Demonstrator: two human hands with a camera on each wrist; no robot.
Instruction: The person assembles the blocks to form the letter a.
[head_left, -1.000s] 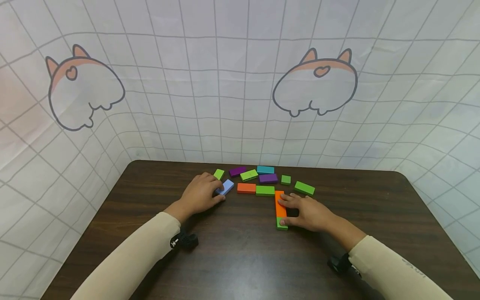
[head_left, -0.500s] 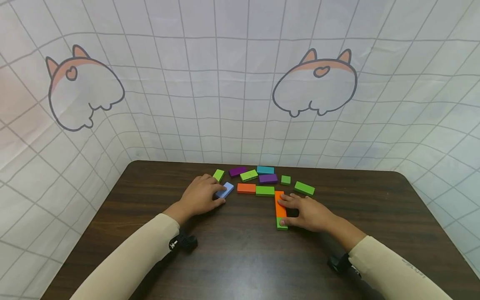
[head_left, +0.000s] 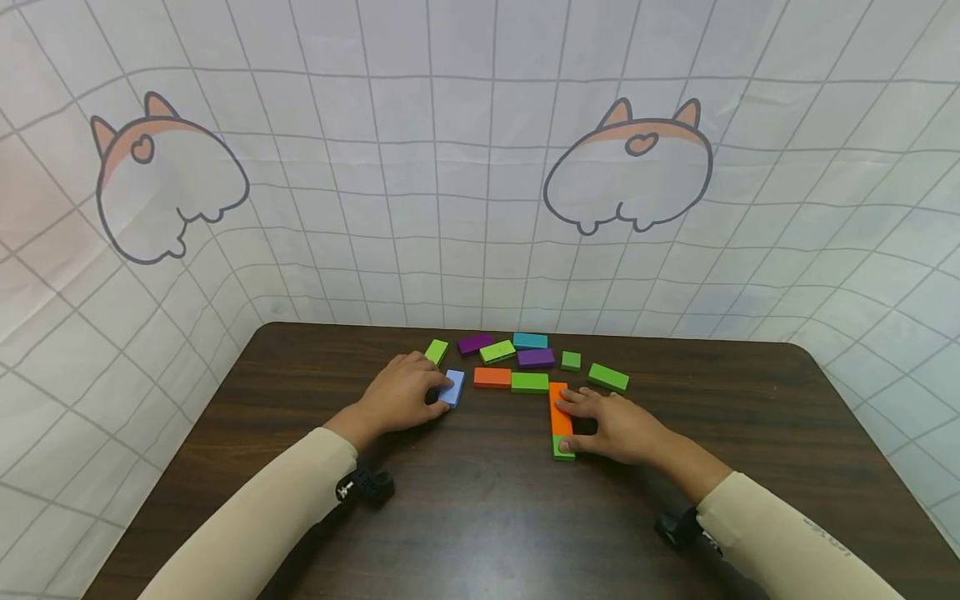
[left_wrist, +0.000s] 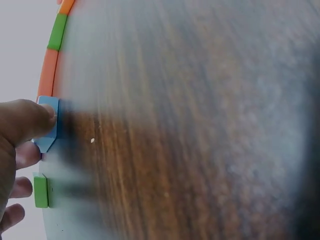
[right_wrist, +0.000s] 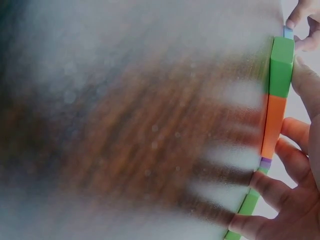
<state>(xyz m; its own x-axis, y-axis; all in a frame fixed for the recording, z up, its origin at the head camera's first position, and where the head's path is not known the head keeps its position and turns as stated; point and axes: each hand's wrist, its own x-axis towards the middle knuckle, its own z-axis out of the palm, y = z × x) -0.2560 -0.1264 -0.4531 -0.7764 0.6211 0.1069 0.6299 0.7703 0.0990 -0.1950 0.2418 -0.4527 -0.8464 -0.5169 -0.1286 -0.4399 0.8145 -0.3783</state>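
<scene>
My left hand [head_left: 397,393] pinches a light blue block [head_left: 454,387] between thumb and index finger, as the left wrist view also shows with the thumb [left_wrist: 42,117] on its near face. The block stands slightly slanted, left of an orange-red block [head_left: 492,378]. A green block [head_left: 529,382] continues that row end to end. From its right end, an orange block [head_left: 559,423] runs toward me, with a green block [head_left: 564,455] at its near end. My right hand [head_left: 618,425] rests there with spread fingers, index finger on the orange block and thumb on the green one.
Behind the row lie loose blocks: two purple, including one [head_left: 536,358], a teal one [head_left: 530,341] and lime ones, such as one [head_left: 498,352]. A small green block [head_left: 571,361] and a longer green one [head_left: 608,377] are at right. The dark table [head_left: 480,517] meets a grid-patterned curtain [head_left: 450,208].
The light blue block has turned from a diagonal to a steeper angle and shifted slightly toward me under my left fingers. My right hand and its blocks have stayed put.
</scene>
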